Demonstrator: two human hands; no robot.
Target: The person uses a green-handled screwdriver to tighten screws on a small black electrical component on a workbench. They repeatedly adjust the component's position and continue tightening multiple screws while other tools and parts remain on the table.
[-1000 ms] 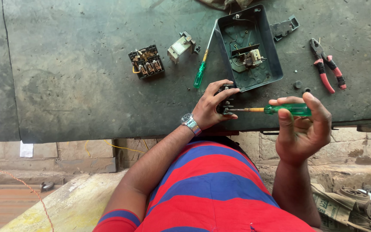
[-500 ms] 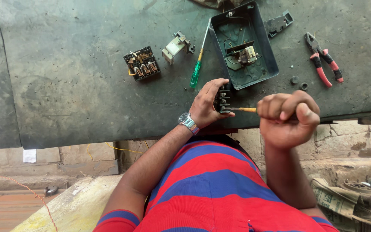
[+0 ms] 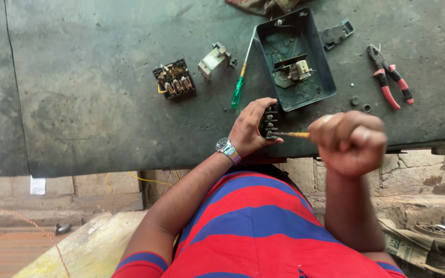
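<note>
A small black terminal block [image 3: 269, 122] is held at the near edge of the table [image 3: 93, 108] by the left hand [image 3: 251, 126], whose fingers are closed around it. The right hand [image 3: 351, 141] is clenched in a fist around a screwdriver; only its yellow shaft [image 3: 290, 135] is seen, with the tip touching the block. Just beyond the block an open grey box [image 3: 315, 87] is placed, with a switch part inside. Left of the box a green screwdriver [image 3: 242, 85], a metal bracket [image 3: 213, 59] and a black fuse block [image 3: 174, 79] are laid. Right of the box, red pliers [image 3: 390, 82] are found.
</note>
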